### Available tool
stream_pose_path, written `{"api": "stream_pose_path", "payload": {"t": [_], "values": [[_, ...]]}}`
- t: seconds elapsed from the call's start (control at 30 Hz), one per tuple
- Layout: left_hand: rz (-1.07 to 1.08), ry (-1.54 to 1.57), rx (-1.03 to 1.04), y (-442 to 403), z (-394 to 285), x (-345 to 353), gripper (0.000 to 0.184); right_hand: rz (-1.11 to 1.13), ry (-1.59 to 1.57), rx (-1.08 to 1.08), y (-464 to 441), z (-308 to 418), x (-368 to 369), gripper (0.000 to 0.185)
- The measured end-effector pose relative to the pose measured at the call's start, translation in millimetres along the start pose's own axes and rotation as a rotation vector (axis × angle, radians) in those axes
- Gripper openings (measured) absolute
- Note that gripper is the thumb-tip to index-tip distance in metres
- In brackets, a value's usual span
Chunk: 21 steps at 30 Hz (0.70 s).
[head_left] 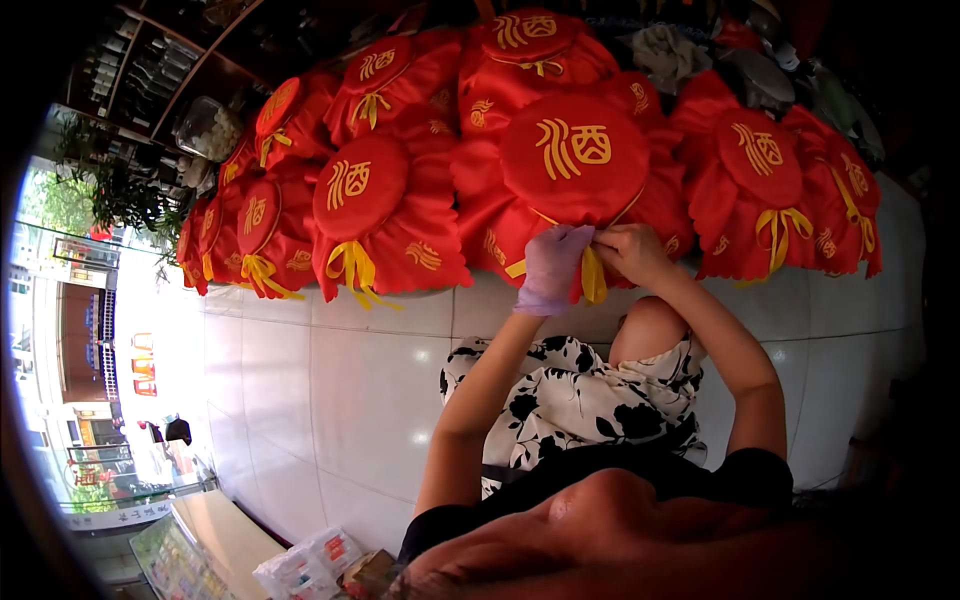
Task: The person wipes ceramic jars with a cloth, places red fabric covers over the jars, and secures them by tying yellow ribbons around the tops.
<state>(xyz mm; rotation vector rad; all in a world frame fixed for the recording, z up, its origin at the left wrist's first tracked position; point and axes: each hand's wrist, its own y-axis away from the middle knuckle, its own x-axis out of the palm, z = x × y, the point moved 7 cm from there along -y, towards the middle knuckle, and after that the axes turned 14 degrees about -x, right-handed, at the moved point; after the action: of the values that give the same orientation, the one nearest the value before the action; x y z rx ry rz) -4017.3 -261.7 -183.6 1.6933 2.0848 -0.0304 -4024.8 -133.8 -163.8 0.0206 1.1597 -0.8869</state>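
In front of me stands a large jar under a red cloth cover (576,185) with yellow lettering on its round top. A yellow ribbon (594,277) runs around the cover's neck and hangs down at the front. My left hand (553,268), in a thin purple glove, pinches at the ribbon. Bare and close beside it, my right hand (632,251) has its fingers closed on the ribbon too. The fingertips nearly meet, and they hide the spot where the ribbon crosses.
More red-covered jars with tied yellow bows stand close on both sides, such as the left jar (362,190) and the right jar (760,160). Pale floor tiles (370,370) lie below. Shelves (150,70) stand at the back left, and a white plastic bag (310,565) lies lower left.
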Motion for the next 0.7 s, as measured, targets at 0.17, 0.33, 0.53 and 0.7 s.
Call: {"api": "stream_pose_path", "payload": {"t": [0.17, 0.33, 0.53, 0.7], "values": [[1.006, 1.006, -0.454, 32.8, 25.5, 20.3, 0.016, -0.113, -0.101, 0.041, 1.9, -5.2, 3.3, 0.015], [1.023, 0.505, -0.304, 52.2, 81.6, 7.3, 0.022, -0.135, -0.092, -0.002, 1.3, -2.8, -1.1, 0.015], [1.047, -0.52, -0.441, 110.1, 93.4, -23.5, 0.013, -0.123, -0.082, 0.018, 3.4, -3.9, 0.0, 0.015], [0.698, -1.045, 0.109, 74.6, 127.1, -57.2, 0.019, -0.311, -0.325, 0.198, 23.1, -11.4, -35.3, 0.016]]}}
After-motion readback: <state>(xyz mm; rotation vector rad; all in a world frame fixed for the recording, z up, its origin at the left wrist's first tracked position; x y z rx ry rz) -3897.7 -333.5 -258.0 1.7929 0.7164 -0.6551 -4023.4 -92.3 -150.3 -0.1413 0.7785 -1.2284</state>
